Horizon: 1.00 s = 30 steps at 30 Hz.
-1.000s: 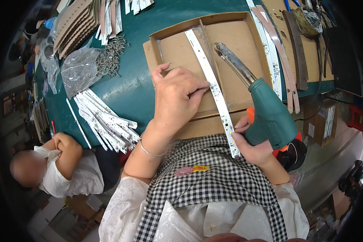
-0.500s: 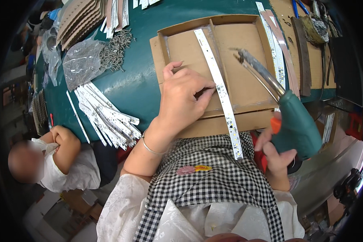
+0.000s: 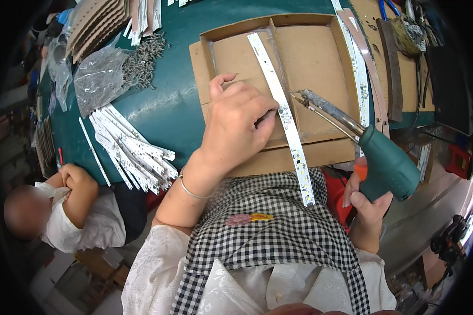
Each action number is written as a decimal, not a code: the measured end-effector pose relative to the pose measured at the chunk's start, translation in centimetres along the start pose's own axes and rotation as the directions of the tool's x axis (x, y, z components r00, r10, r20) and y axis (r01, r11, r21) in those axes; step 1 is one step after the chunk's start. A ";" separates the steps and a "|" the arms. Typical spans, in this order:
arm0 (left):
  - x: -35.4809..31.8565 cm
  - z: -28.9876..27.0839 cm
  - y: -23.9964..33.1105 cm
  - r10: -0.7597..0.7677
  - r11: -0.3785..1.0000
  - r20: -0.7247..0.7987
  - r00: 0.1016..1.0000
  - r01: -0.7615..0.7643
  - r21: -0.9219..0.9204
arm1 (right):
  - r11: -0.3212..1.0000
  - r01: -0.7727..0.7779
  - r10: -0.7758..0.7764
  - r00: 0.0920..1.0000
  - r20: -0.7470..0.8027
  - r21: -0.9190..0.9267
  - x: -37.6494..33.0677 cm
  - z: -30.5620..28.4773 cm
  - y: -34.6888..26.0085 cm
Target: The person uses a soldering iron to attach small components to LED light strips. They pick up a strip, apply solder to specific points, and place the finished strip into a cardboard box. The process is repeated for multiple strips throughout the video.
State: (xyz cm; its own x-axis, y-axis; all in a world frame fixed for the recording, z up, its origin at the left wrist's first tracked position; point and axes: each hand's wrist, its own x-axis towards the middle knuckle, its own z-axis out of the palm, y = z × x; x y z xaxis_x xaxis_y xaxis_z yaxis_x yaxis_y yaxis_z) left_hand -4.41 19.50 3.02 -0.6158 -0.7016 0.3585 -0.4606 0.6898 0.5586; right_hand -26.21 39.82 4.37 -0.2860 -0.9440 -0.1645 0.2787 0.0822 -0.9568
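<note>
My left hand (image 3: 239,123) is closed in a pinch at the left edge of a white LED circuit strip (image 3: 272,79). The strip slants over a shallow cardboard tray (image 3: 310,22), its lower end in front of my checkered apron. In my right hand (image 3: 367,207) is a green soldering gun (image 3: 389,163) with an orange trigger. Its metal tip points up and left, close to the right side of the strip near my left fingertips. I cannot tell whether the tip touches the strip.
Fanned LED strips (image 3: 134,149) lie left of the tray. Behind them are a plastic bag (image 3: 102,79) and a heap of small metal parts (image 3: 144,60). More strips (image 3: 358,68) lie along the tray's right side. Another person (image 3: 84,210) sits at the left, arms folded.
The soldering gun's tip has moved left and down, nearer the strip. My left hand still pinches the strip. The whole view has shifted slightly.
</note>
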 end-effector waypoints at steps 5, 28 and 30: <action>-0.2 -0.1 -0.2 -0.072 0.993 0.015 0.997 0.074 -0.092 | 0.999 -0.031 0.030 0.999 0.010 0.033 -0.2 -0.4 0.0; -0.3 0.4 -0.6 -0.061 0.988 -0.019 0.998 0.058 -0.140 | 0.991 -0.125 0.126 0.991 0.035 -0.039 -0.2 -0.6 0.0; -0.3 0.4 -0.7 -0.063 0.988 -0.017 0.998 0.060 -0.141 | 0.990 -0.130 0.133 0.990 0.054 -0.046 -0.1 -0.9 -0.1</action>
State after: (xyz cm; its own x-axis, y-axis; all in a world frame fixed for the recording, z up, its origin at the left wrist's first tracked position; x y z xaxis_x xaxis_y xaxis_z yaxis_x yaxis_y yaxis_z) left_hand -4.14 19.32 2.22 -0.5745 -0.7465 0.3356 -0.4016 0.6144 0.6791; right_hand -27.03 40.17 4.29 -0.1963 -0.9407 -0.2768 0.2712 0.2192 -0.9372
